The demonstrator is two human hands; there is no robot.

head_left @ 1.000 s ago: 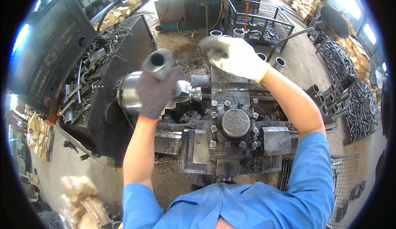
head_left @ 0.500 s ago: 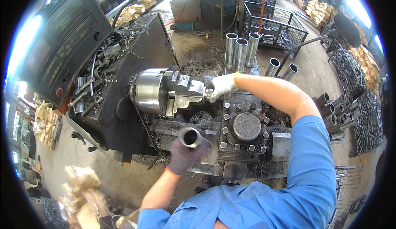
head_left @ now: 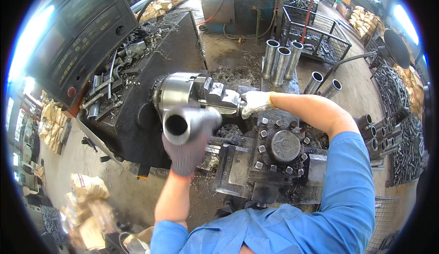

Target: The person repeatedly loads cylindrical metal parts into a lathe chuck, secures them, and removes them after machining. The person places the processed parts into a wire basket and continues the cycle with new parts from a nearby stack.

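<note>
My left hand (head_left: 188, 145), in a dark grey glove, is shut on a short steel tube (head_left: 183, 123) whose open end faces the camera, held in front of the lathe chuck (head_left: 176, 89). My right hand (head_left: 254, 103), in a white glove, rests at the chuck's jaws (head_left: 219, 94), fingers closed on the part held there. Below my right forearm sits the square tool post (head_left: 283, 146) with its ring of bolts.
The lathe's dark control panel (head_left: 77, 25) is at upper left, with tools on a tray (head_left: 114, 78) below it. Several steel tubes (head_left: 281, 62) stand behind the chuck, more tubes lie in racks (head_left: 384, 135) at right. Sacks (head_left: 87, 194) lie on the floor at lower left.
My left hand has risen with the tube from low near the carriage up to the front of the chuck. My right hand stays at the chuck jaws.
</note>
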